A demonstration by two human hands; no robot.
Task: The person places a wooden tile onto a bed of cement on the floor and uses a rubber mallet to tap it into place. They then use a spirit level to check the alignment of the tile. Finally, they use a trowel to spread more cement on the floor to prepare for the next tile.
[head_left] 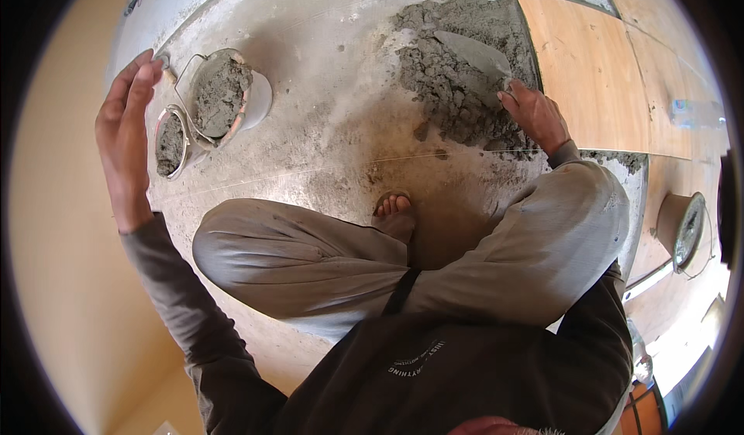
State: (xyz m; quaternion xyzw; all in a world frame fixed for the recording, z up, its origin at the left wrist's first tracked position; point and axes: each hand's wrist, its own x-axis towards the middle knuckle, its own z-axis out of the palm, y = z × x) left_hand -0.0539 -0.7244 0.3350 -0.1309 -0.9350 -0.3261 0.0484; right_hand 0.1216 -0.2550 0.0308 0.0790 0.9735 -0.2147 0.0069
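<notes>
My right hand [540,115] is closed on the handle of a trowel [473,52]. The trowel's grey blade lies over a bed of wet mortar [438,82], pointing to the far left. The mortar is lumpy nearest me and flatter at the far side, where it meets a tile's edge. My left hand [128,125] is raised at the left with its fingers stretched out, and nothing shows in it. Close to it are a larger bucket [258,103] and a smaller bucket [172,173], both filled with mortar.
Wood-look tiles [589,70] cover the floor at the right. A thin string line [294,173] crosses in front of my bare foot [394,216]. Another bucket [674,222] and a clear plastic bottle [695,114] are at the far right. A beige wall [74,226] runs along the left.
</notes>
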